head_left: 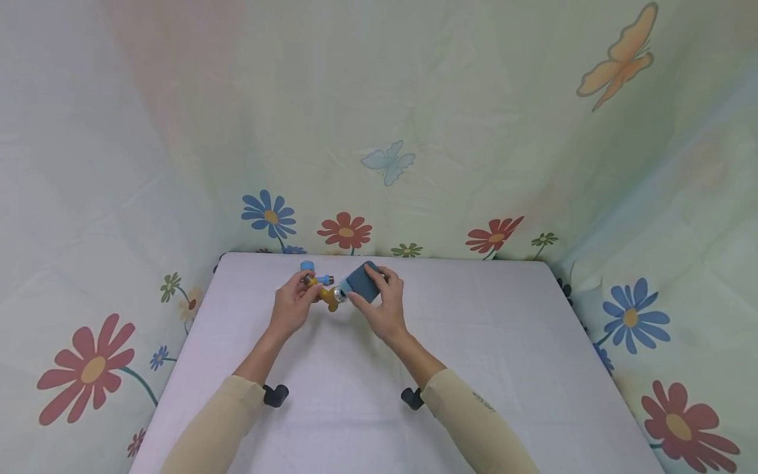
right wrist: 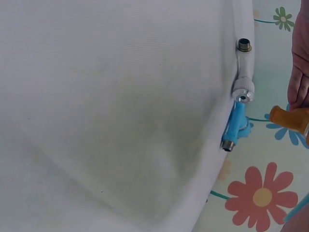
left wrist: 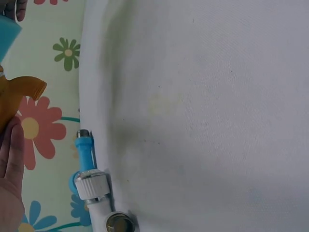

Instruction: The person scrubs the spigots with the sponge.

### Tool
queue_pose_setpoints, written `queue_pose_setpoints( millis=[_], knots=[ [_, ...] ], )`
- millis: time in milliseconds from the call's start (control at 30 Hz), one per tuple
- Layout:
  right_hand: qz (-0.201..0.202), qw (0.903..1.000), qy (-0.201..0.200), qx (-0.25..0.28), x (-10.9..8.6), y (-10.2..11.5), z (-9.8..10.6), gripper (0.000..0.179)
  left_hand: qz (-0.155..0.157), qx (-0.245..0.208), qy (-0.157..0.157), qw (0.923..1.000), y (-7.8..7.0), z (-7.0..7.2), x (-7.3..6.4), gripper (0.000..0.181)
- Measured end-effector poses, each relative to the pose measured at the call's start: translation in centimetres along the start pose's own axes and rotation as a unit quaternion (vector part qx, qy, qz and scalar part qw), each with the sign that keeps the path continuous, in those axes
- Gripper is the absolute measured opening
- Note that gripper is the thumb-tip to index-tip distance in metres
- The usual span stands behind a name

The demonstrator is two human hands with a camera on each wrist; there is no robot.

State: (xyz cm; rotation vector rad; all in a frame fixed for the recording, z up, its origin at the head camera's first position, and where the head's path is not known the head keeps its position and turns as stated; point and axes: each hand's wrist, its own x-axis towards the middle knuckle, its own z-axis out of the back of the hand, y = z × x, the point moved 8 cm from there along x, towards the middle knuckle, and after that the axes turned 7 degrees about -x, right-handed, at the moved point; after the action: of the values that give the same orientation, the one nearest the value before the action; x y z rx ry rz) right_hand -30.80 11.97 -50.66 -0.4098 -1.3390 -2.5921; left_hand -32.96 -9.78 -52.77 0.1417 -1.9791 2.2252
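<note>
Left hand (head_left: 291,306): fingers and thumb grip the orange tap (head_left: 328,298); a firm hold should stop twisting if rubbed.
Blue-and-white valve (left wrist: 92,186): lies along the far edge of the bench (head_left: 503,342), near the far-left corner; a knock could tip it off.
Tap's place: in hand near the far edge, silvery end (head_left: 339,294) toward the blue sponge (head_left: 362,283).
Sponge: at that end, pressure unclear; light turning strokes would probably suit.
Right hand (head_left: 385,309): pinches the sponge.
Working room: wide toward the right edge.

Dark lettering (head_left: 483,402), on right sleeve (head_left: 480,428), too small to read
</note>
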Motion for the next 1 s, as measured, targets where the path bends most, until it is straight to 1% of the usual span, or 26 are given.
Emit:
queue_pose_setpoints(
  millis=[100,267,333,433,567,667,767,900,1000],
  knots=[
    [0.033,0.9994,0.013,-0.005,-0.3,0.5,-0.3,0.07,0.002,-0.003,-0.007,1.0,0.2,0.2,0.1,0.038],
    [0.094,0.9941,0.034,-0.041,-0.8,2.0,-1.0,0.073,-0.002,-0.018,-0.003,0.9998,0.3,0.1,0.2,0.041],
    [0.108,0.9919,0.036,-0.056,-0.8,2.4,-1.0,0.074,0.0,-0.021,0.002,0.9998,0.2,0.1,0.2,0.043],
    [0.116,0.9905,0.032,-0.066,-0.7,2.7,-0.9,0.074,0.007,-0.025,0.012,0.9996,0.2,0.0,0.2,0.043],
    [0.103,0.9934,0.031,-0.039,-0.4,2.5,-0.8,0.07,0.011,-0.026,0.032,0.9991,0.0,-0.3,0.1,0.04],
    [0.083,0.9959,0.036,-0.009,-0.1,2.1,-0.9,0.068,0.011,-0.016,0.046,0.9988,-0.1,-0.5,0.1,0.038],
    [0.063,0.9972,0.038,0.013,0.2,1.9,-1.0,0.066,0.011,-0.01,0.053,0.9985,0.0,-0.6,0.1,0.037],
    [0.04,0.9981,0.035,0.029,0.4,1.5,-0.9,0.065,0.008,-0.017,0.059,0.9981,-0.1,-0.6,0.0,0.038],
    [0.026,0.9986,0.036,0.031,0.5,1.3,-0.9,0.065,0.004,-0.022,0.063,0.9978,-0.2,-0.6,-0.1,0.04]
  ],
)
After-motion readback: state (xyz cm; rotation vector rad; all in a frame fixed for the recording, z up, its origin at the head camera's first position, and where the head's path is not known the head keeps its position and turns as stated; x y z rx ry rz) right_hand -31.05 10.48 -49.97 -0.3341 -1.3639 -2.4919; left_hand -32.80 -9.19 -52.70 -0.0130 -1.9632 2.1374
